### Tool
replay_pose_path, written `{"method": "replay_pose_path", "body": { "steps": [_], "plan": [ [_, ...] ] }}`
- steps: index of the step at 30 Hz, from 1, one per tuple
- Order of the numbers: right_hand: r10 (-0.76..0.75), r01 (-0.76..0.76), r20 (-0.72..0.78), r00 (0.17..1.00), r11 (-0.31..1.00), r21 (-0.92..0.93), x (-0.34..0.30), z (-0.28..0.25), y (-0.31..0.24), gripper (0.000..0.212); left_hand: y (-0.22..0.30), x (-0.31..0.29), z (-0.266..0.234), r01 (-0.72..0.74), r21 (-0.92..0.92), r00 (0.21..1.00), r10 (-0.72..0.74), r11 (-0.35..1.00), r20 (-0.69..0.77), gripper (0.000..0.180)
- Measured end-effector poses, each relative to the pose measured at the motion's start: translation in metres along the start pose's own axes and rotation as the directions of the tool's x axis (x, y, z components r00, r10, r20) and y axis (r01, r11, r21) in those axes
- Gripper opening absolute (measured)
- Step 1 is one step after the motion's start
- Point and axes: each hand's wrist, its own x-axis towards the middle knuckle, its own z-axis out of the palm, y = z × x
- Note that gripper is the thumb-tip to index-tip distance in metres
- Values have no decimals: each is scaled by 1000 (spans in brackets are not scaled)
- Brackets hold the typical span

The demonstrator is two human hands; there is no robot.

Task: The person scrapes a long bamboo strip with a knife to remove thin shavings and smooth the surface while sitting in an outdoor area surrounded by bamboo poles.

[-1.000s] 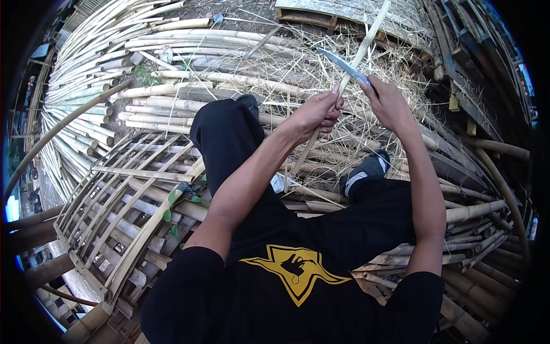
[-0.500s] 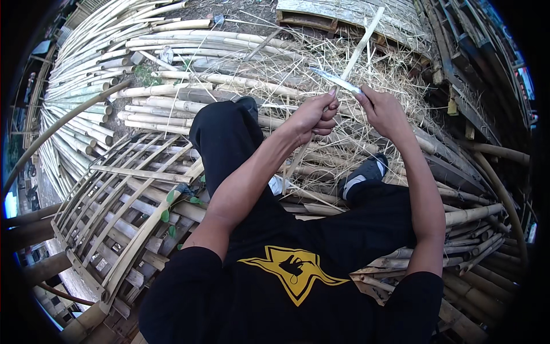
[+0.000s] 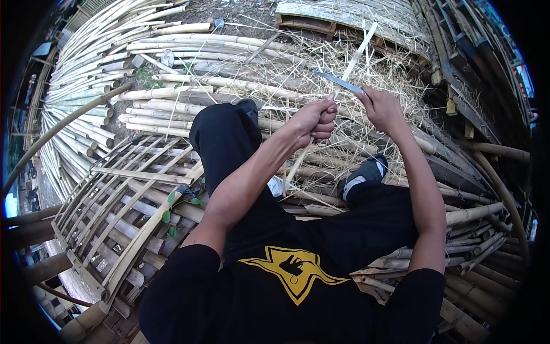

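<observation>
My left hand [image 3: 314, 121] is closed around a long pale bamboo strip [image 3: 360, 53], which slants up and away to the right; its lower end comes out below my fist. In my right hand [image 3: 380, 109] is a knife [image 3: 338, 81], its handle hidden in my fingers. The blade points left and lies across the strip just beyond my left thumb. The two hands are close together but apart, over a litter of thin shavings.
Cut bamboo poles [image 3: 172, 106] lie stacked to the left and under my feet. A woven bamboo lattice [image 3: 123, 209] is by my left side. Curly shavings [image 3: 395, 86] cover the ground ahead. A wooden pallet [image 3: 349, 17] lies at the far side, with upright timber [image 3: 475, 63] at right.
The bamboo strip has been drawn slightly back toward me, its far end now lower. The knife blade has tilted and sits slightly lower. Both hands keep their holds.
</observation>
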Motion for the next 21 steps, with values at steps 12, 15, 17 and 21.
{"method": "replay_pose_path", "body": {
  "steps": [12,15,17,21],
  "plan": [
    [33,-46,-87,996,986,-161,11,-2,46,41,-5,8,0,35,-47,999,-36,998,-25,34],
    [33,-46,-89,995,989,-140,9,2,50,42,-9,4,0,52,-74,998,-53,996,-21,32],
    [25,-37,-93,995,990,-135,8,9,55,40,-13,8,0,47,-94,998,-50,994,-32,31],
    [23,-35,-94,995,991,-126,12,13,53,45,-17,-4,1,79,-105,996,-83,991,-39,31]
  ]
}}
